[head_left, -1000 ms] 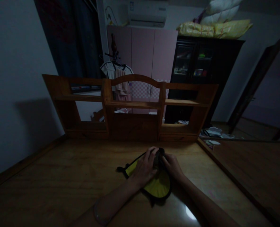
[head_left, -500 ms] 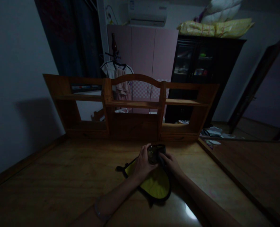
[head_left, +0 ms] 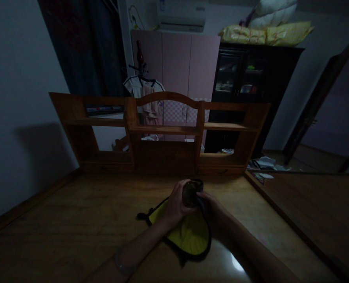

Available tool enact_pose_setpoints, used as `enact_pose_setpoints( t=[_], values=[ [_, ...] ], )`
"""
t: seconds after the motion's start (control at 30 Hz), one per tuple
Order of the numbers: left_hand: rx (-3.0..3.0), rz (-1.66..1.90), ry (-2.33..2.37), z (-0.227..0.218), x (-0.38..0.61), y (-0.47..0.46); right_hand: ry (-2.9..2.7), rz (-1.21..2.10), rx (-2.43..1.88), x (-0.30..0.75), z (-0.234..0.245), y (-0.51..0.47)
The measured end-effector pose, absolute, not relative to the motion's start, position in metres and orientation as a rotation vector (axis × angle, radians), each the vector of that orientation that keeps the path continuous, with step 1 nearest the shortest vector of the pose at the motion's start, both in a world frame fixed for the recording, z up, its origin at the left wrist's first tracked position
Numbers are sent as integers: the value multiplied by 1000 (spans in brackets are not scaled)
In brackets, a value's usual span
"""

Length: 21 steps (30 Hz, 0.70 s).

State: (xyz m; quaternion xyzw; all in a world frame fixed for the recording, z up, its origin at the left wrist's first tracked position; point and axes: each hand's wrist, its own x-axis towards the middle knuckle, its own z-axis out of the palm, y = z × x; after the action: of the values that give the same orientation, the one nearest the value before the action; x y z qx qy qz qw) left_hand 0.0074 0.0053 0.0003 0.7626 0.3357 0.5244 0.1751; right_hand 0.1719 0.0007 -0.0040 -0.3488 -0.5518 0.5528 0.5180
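My left hand (head_left: 177, 204) is wrapped round a dark, see-through round glass cup (head_left: 189, 193), its round face turned toward me. A yellow cloth with black edging (head_left: 192, 236) hangs below the cup and spreads over the tabletop, with a dark loop at its left corner. My right hand (head_left: 211, 202) is closed at the cup's right side, gripping the cloth's dark-edged upper part against it. Some of the right fingers are hidden behind the cup and cloth, and the dim light blurs the details.
The wooden tabletop (head_left: 83, 220) lies under both hands. Behind it stands a wooden shelf unit (head_left: 165, 129) with small drawers. A raised wooden edge (head_left: 269, 196) runs along the right. Beyond are a pink wardrobe (head_left: 176, 67) and a black cabinet (head_left: 276, 78).
The cup, cloth and both hands have shifted slightly left in the picture, and the cup has turned a little. The cloth's lower edge sits lower. Both holds look the same.
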Motion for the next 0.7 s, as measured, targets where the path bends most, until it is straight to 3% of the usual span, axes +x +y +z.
enact_pose_setpoints(
  t=[0.27,0.7],
  values=[
    [2436,1317,941,8,10,-11,-1217,1371,-805,171,-17,15],
    [2629,1304,1026,6,10,-12,-1427,1162,-830,176,-19,19]
  ],
)
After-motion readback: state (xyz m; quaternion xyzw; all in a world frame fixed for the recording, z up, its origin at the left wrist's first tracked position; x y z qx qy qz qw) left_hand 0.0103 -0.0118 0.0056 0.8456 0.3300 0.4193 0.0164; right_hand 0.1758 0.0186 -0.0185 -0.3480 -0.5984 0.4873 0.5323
